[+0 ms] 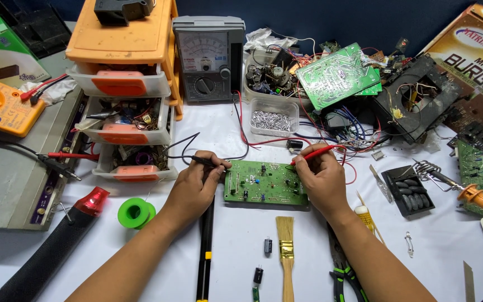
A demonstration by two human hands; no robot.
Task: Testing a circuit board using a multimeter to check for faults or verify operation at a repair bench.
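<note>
Left hand [194, 187] pinching black probe [203, 161], right hand [322, 179] pinching red probe [315, 152]; both fingers clamped, tips angled onto green circuit board [264, 183], analog meter [208, 56] at twelve o'clock.

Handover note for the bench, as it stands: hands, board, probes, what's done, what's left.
Left hand: grip shut on the black probe, tip at the left edge of the green rectangular circuit board.
Right hand: grip shut on the red probe, tip on the board's upper right.
Board lies flat on the white table; grey analogue meter stands behind it.
Done: both probes placed on the board.
Left: the meter's reading is too small to tell here.
</note>
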